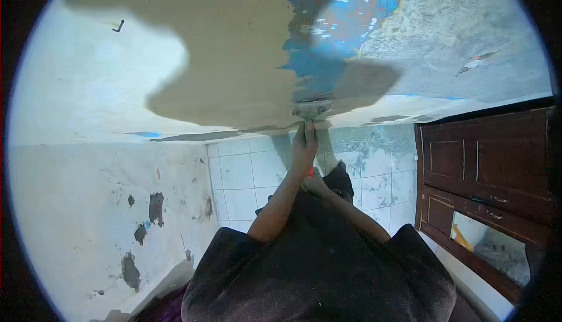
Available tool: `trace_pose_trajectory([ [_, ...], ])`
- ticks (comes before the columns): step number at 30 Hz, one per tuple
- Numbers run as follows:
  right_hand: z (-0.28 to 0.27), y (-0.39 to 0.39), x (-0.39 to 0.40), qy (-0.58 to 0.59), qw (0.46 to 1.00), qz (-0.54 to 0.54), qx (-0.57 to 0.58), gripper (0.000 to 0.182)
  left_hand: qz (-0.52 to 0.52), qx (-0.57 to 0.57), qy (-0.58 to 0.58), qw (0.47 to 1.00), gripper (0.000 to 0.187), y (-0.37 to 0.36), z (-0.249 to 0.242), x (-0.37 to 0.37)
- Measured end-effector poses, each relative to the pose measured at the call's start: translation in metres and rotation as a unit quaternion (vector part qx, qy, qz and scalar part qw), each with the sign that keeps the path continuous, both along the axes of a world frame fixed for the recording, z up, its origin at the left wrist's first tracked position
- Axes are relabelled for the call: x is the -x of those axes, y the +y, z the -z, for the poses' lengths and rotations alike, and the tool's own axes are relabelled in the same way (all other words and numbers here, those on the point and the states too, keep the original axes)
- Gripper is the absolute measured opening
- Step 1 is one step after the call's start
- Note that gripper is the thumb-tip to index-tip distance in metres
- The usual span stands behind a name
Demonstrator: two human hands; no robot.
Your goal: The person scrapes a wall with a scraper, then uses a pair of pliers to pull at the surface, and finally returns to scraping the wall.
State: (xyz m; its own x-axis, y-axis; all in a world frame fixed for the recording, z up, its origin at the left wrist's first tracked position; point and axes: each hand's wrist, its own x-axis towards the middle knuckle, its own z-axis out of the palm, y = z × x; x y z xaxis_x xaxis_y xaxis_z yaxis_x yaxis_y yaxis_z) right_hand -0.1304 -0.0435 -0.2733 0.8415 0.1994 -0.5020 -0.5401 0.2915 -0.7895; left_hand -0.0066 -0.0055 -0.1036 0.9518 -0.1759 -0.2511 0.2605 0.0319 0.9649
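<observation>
Two hands (304, 148) (317, 184), one scraper (311, 109)

A chipped pale wall (88, 205) and dark wooden cabinet (509, 155) flank a white tiled floor (237, 173).

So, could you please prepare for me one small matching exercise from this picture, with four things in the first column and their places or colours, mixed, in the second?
Column one
1. Scraper
2. Wooden cabinet
3. Small bent hook
4. Floor tiles

Column two
A. On the wall, upper left of the view
B. In the left hand, up at the wall
C. White, with a grid of thin lines
D. Dark brown, at the right side of the view

Right pairs: 1-B, 2-D, 3-A, 4-C.
</observation>
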Motion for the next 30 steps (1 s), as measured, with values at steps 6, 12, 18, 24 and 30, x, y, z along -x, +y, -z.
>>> trace_pose_trajectory([
  [6, -0.007, 0.001, -0.008, -0.023, 0.992, 0.120, -0.019, 0.019, -0.002, -0.007, -0.046, 0.999, 0.037, 0.000, 0.013, -0.004],
  [12, 0.014, -0.009, -0.025, -0.099, 0.982, 0.091, 0.134, 0.019, 0.010, -0.027, -0.044, 0.999, 0.036, -0.001, 0.037, -0.009],
  [18, 0.055, -0.016, -0.040, -0.087, 0.993, 0.083, 0.018, 0.019, -0.021, -0.009, -0.047, 0.999, 0.039, -0.008, 0.027, -0.015],
  [24, 0.015, -0.023, -0.091, -0.103, 0.985, 0.124, 0.063, 0.018, 0.026, -0.081, -0.190, 0.978, 0.041, -0.006, -0.058, -0.040],
  [30, -0.018, 0.019, -0.021, -0.113, 0.973, 0.169, 0.111, 0.017, 0.002, -0.049, -0.059, 0.997, 0.038, 0.005, 0.030, -0.005],
])
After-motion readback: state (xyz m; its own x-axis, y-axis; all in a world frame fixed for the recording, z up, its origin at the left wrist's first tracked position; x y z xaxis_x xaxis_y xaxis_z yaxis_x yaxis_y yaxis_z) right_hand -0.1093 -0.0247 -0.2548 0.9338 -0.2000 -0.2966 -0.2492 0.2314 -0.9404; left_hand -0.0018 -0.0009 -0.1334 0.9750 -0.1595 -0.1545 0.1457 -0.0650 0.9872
